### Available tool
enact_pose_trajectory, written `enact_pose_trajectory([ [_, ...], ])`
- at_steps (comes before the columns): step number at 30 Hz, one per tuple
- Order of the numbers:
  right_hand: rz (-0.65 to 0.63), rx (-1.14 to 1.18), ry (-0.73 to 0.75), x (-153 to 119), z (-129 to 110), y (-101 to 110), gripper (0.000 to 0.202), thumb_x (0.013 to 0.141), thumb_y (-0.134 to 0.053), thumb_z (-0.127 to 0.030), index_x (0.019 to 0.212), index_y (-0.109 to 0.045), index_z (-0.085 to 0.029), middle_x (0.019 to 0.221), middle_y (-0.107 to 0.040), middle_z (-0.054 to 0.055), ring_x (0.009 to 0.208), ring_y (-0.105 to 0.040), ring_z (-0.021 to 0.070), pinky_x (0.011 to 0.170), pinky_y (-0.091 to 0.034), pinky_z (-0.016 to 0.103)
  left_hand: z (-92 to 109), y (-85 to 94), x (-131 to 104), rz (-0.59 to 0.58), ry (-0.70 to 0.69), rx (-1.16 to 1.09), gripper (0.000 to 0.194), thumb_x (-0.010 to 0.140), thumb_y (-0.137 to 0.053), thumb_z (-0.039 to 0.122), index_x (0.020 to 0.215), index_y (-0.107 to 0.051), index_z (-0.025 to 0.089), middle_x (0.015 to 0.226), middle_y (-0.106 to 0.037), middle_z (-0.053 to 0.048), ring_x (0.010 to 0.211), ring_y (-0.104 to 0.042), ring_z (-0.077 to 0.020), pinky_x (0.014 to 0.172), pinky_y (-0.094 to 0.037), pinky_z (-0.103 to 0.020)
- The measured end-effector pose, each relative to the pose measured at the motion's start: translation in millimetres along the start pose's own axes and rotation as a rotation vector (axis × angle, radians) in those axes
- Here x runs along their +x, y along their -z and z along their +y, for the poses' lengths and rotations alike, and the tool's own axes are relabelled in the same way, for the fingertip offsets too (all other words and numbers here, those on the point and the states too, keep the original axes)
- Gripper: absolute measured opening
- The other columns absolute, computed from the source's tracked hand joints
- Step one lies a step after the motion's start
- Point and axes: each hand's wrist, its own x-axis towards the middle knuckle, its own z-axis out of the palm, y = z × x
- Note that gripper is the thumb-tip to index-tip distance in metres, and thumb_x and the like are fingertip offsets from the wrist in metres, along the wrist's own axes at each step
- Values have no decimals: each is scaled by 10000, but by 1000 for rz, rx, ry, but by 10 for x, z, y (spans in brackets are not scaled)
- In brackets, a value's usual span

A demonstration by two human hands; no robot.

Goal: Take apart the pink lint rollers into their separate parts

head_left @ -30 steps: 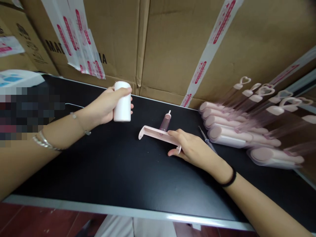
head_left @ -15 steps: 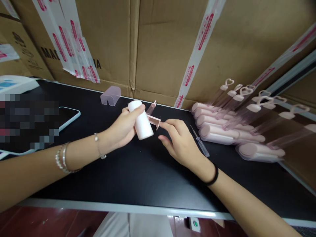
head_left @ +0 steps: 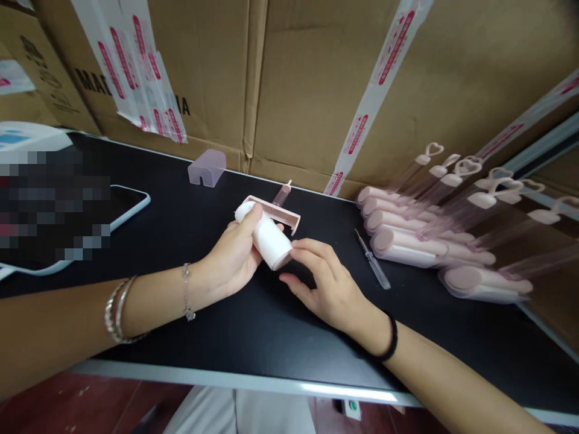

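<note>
My left hand (head_left: 235,253) is wrapped round a white cylinder (head_left: 270,240), its thumb on the upper end. The cylinder tilts down to the right. Just behind it is a pink open frame-like part (head_left: 283,215), with a pinkish translucent piece (head_left: 282,194) beyond; whether my left hand also holds the pink part is unclear. My right hand (head_left: 328,280) is at the cylinder's lower end, fingertips at its edge, thumb and fingers apart. A small screwdriver (head_left: 374,263) lies to the right of my right hand on the black table (head_left: 226,337).
Several pink devices with heart-shaped loops (head_left: 409,244) stand in a row at the right. A translucent lilac cover (head_left: 208,168) lies at the back. A phone-like device (head_left: 131,208) with a partly pixelated screen is at the left. Cardboard boxes (head_left: 307,90) line the back edge.
The white cylinder has tilted further and shifted slightly down and right. More of the pink part shows behind it. My right fingertips have moved from the pink part to the cylinder's lower end.
</note>
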Motion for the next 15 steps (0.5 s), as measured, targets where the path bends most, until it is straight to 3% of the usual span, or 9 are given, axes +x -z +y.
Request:
enact_pose_trajectory([
  [2,4,165,-142,12,-26,-17,365,822,-593,-205,1157,-449,-196,1100,-561,113,988,-593,185,793,-555,325,1,-11,0,6,-21,-3,130,893,-522,289,932,-528,165,802,-629,-33,713,-614,-117,647,-532,-226],
  [4,-31,469,-398,31,-46,-35,363,825,-597,-268,1146,-438,-211,1081,-552,93,903,-615,161,729,-565,310,7,-24,-13,-11,-72,-1,143,883,-545,293,947,-499,173,832,-629,-27,756,-625,-118,679,-541,-239],
  [7,-190,1013,-702,58,-45,-49,357,834,-588,-352,1117,-428,-206,969,-587,50,810,-636,135,679,-564,293,20,-22,-46,-133,-226,24,241,839,-614,311,973,-443,204,926,-636,-15,865,-645,-140,763,-554,-302],
  [10,-284,1307,-778,66,-15,-39,353,823,-604,-367,1085,-441,-196,935,-610,40,816,-648,133,684,-557,283,21,6,-75,-229,-337,81,373,785,-678,335,1010,-398,234,974,-634,6,930,-647,-153,808,-550,-331],
  [15,-309,1433,-844,52,18,-26,354,779,-634,-291,1054,-441,-178,979,-626,59,842,-663,143,705,-554,293,-30,68,-81,-300,-419,191,403,799,-662,330,1061,-367,248,986,-631,-2,965,-638,-167,799,-550,-320],
])
